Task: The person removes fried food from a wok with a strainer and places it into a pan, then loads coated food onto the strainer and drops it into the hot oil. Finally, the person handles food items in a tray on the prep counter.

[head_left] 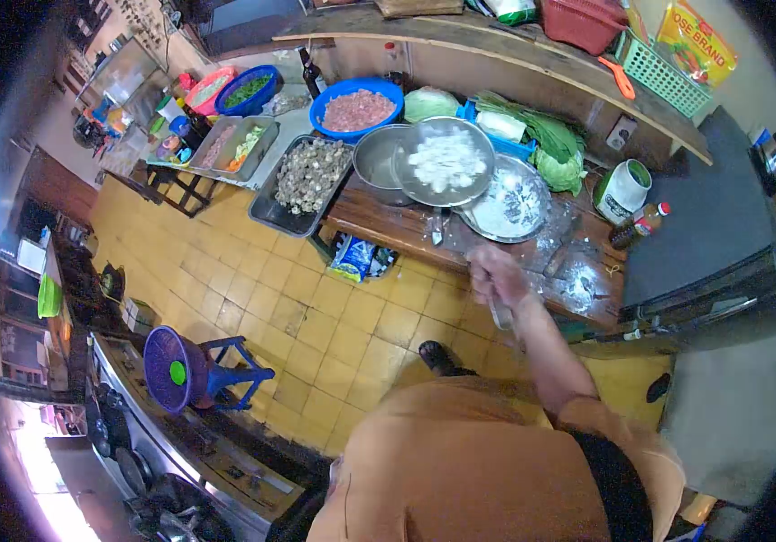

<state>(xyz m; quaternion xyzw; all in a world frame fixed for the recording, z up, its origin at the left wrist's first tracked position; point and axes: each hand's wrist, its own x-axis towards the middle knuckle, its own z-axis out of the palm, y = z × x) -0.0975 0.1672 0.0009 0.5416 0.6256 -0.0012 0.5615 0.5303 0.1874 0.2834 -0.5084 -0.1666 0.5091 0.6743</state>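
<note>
My right hand [498, 276] is closed around a handle, whose pale end sticks out below the fist. A broad grey blade, like that of a wide knife [462, 240], extends from the fist over the front of the wooden table [388, 237]; its outline is blurred. Just beyond lies a round metal tray [516, 210] dusted with white flour. Overlapping this tray, a metal bowl [413, 187] holds white pieces [447, 163]. Flour is smeared on the table right of the hand [581, 287]. My left hand is out of view.
A black tray of chopped filling [308, 179], a blue basin of minced meat [361, 110] and cabbage [557, 170] line the worktop. A jar [622, 190] and bottle [641, 226] stand right. Behind are a blue stool [234, 372] with a purple basket [167, 370] and a stove.
</note>
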